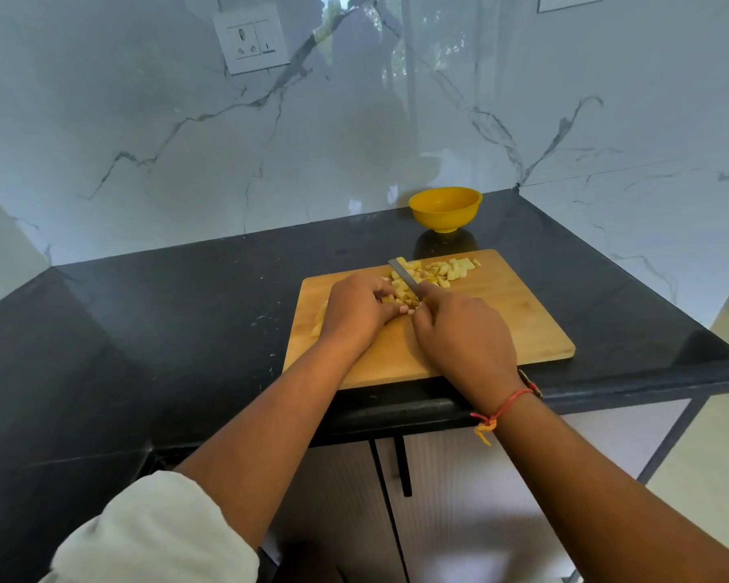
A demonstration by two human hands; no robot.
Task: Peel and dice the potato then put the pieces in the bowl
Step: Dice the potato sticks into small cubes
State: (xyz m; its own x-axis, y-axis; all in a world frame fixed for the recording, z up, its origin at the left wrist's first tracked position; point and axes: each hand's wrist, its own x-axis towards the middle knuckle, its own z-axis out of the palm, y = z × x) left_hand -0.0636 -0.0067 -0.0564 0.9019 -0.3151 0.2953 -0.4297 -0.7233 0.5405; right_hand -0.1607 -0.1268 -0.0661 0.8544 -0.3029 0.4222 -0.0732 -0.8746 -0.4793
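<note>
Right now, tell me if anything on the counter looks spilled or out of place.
Only minor: pale flecks lie on the counter just left of the board, likely potato scraps. The bowl stands upright; the diced pieces are on the board.

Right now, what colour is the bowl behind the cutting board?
The bowl is yellow-orange, plain with no pattern; the head view shows it clearly.

Wall socket (pixel 251 40) above black counter (pixel 144 330)
</note>
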